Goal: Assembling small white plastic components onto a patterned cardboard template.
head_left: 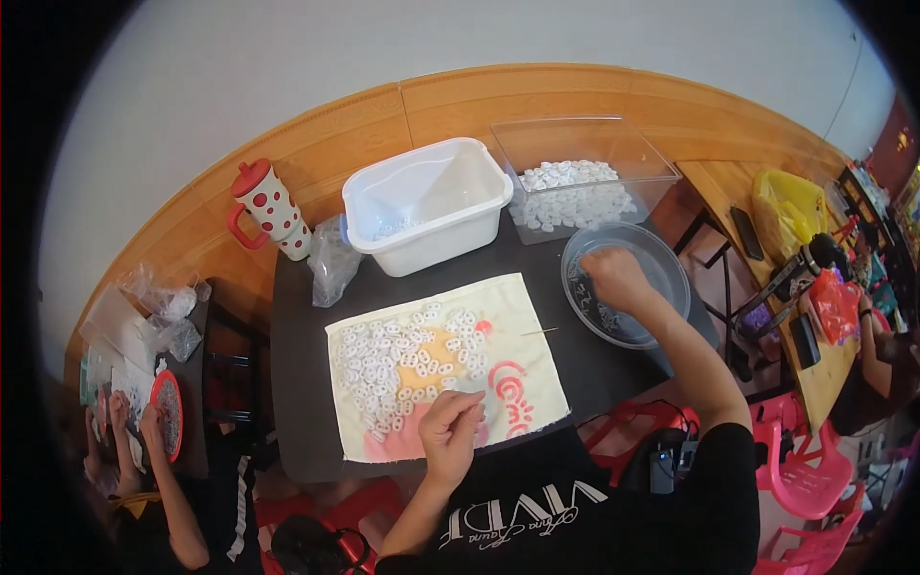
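My left hand (452, 433) is over the front edge of a cream printed cloth (522, 316), its fingers curled into a pinch; whatever may be in them is too small to make out. Spread over the cloth's left and middle are many small white oval pieces with holes (376, 362). To the right, my right hand (616, 278) reaches over a round clear plastic bowl (678, 287), its fingers closed and pointing down into it. Small clear bits (585, 292) lie in the bowl. A thin needle-like stick (540, 332) rests across the cloth's right edge.
Behind the cloth stand a white tub (441, 254), a clear bin (661, 177) of white pieces, a plastic bag (335, 264) and a dotted tumbler (280, 216). A co-worker's hands (151, 419) are at a red tray (172, 446) on the left. Pink chairs (805, 479) stand right.
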{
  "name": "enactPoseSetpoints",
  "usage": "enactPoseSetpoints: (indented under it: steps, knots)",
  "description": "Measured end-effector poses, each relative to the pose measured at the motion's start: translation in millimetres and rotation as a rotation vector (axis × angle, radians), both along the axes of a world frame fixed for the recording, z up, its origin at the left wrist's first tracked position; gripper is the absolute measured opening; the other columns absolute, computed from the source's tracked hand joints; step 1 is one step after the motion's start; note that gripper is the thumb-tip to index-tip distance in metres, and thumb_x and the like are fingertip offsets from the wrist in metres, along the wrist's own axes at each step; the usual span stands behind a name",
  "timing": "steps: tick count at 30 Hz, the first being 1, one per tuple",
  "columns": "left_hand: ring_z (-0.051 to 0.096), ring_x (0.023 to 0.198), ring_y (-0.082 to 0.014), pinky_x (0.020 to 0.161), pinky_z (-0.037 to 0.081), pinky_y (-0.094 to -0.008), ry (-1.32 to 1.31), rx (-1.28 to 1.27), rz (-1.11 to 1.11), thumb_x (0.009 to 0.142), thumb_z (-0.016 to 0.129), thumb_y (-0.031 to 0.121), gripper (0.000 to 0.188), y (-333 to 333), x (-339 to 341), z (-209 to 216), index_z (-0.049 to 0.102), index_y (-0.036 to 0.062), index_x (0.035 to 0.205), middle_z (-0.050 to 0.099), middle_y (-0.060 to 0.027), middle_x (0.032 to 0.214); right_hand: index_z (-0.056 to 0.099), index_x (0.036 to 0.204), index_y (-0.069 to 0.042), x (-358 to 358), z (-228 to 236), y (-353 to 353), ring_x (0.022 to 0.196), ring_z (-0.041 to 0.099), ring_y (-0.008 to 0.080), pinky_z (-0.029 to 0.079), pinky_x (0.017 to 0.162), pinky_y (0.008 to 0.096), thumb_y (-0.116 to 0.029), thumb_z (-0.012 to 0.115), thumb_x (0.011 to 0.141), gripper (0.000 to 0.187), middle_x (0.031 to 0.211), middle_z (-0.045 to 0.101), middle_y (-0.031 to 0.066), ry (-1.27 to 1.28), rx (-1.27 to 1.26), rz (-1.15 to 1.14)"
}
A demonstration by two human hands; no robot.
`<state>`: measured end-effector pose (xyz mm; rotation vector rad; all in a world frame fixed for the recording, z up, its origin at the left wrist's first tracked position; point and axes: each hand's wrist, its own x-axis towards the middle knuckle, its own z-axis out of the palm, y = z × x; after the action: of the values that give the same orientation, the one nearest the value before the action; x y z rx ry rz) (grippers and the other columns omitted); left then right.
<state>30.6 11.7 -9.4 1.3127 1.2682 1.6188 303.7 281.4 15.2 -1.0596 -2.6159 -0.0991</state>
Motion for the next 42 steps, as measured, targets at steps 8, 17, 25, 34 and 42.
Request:
enactPoseSetpoints:
  steps: [8,17,25,34,42]
  knots:
    - [0.058,0.075,-0.0125,0.066,0.045,-0.0229,0.086,0.026,0.005,0.087,0.064,-0.007,0.02,-1.3,-3.3,-2.4,0.07,-0.0041,0.107,0.061,-0.0073,0.088,0.064,0.095,-0.004,-4.8,10.6,-11.3,0.091,0.065,0.0369,0.049,0.082,0.0509,0.001,0.061,0.074,0.021,0.089,0.065,0.0174,0.008,0.096,0.051]
    - [0.056,0.074,-0.0124,0.065,0.043,-0.0232,0.096,0.03,0.017,0.088,0.066,-0.005,0.018,-1.4,-4.4,-6.8,0.07,-0.0035,0.106,0.061,-0.0067,0.085,0.063,0.092,-0.001,-59.0,47.7,-98.5,0.08,0.06,0.0317,0.049,0.069,0.0378,0.005,0.061,0.085,0.01,0.088,0.059,0.0133,0.503,-0.442,0.261]
    - [0.053,0.065,-0.0125,0.059,0.04,-0.0247,0.124,0.095,0.024,0.088,0.066,-0.005,0.016,0.9,-1.4,-3.5,0.069,-0.0032,0.104,0.059,-0.0074,0.077,0.062,0.093,-0.003,-87.8,15.0,-122.6,0.085,0.061,0.0373,0.05,0.071,0.044,0.002,0.063,0.081,0.014,0.088,0.059,0.0148,0.358,-0.34,0.339]
    - [0.056,0.074,-0.0078,0.065,0.044,-0.0212,-0.099,-0.044,0.015,0.087,0.069,-0.004,0.019,-5.4,0.6,-8.7,0.068,-0.0022,0.106,0.062,-0.0033,0.085,0.063,0.094,-0.004,-96.8,12.9,-129.5,0.082,0.062,0.0359,0.05,0.074,0.043,-0.002,0.066,0.079,0.016,0.088,0.064,0.013,0.41,-0.313,0.326]
    - [0.056,0.067,-0.0084,0.06,0.043,-0.0215,0.043,-0.03,-0.018,0.088,0.067,-0.005,0.014,-3.9,-1.7,-5.2,0.069,-0.003,0.102,0.062,-0.0047,0.082,0.064,0.097,-0.004,-112.2,8.1,-131.9,0.082,0.062,0.0306,0.05,0.073,0.0396,0.0,0.065,0.075,0.023,0.088,0.064,0.0108,0.238,-0.149,0.427]
